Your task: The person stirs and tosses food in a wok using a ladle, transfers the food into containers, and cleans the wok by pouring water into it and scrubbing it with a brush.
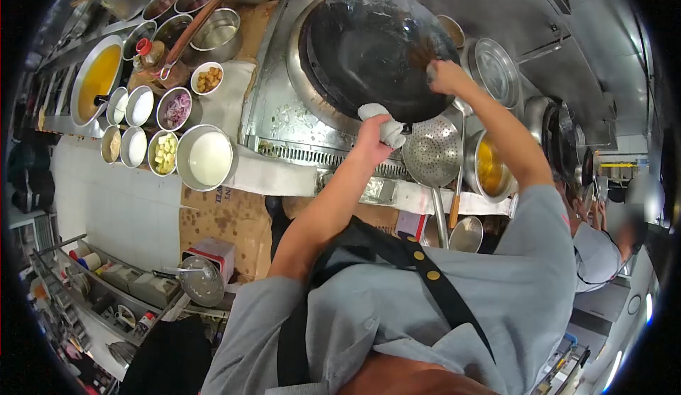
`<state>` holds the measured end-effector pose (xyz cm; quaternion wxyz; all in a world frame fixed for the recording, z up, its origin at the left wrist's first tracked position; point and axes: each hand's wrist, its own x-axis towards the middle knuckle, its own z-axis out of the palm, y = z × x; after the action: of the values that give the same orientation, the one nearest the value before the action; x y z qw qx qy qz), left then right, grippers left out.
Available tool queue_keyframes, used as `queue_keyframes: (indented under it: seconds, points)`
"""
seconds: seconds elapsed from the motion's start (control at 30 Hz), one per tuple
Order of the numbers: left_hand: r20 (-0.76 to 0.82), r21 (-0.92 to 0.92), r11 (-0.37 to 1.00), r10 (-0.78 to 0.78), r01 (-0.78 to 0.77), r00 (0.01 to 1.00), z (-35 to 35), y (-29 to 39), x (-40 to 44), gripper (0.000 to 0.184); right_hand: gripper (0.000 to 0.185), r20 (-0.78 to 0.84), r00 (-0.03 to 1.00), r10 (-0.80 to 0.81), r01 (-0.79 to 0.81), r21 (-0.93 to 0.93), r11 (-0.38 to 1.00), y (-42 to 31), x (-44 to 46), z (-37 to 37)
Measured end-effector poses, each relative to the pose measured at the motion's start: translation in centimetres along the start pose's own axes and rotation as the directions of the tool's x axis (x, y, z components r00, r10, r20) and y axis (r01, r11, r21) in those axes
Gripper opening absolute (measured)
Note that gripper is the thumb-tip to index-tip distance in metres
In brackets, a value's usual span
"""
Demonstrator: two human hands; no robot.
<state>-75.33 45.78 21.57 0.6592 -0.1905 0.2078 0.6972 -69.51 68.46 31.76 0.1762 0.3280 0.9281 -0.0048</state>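
A large black wok (362,54) sits tilted on the stove ring. My left hand (374,140) is closed round a folded white cloth (390,132) at the wok's near rim; the cloth covers the handle area. My right hand (451,78) is at the wok's right side, fingers wrapped round a brown bristled brush (424,54) that points into the wok. Its bristles are smeared by motion, and the hand hides its grip. Wet sheen shows on the wok's inner surface. Right beside the cloth lies a perforated skimmer (431,152).
Bowls of milky liquid (206,159), chopped onion (174,109) and pale cubes (165,154) stand left of the stove. A pot of yellow oil (489,167) and a wooden-handled ladle (458,189) are at the right. Another person (599,253) works farther right.
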Motion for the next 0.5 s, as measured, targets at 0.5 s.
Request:
queue_keyframes:
  seconds: [0.5]
  points:
    - [-0.135, 0.117, 0.989, 0.112, -0.096, 0.984, 1.0, -1.4, 0.2, 0.018, 0.068, 0.219, 0.971, -0.097, 0.002, 0.400, 0.917, -4.1, 1.6, -2.2]
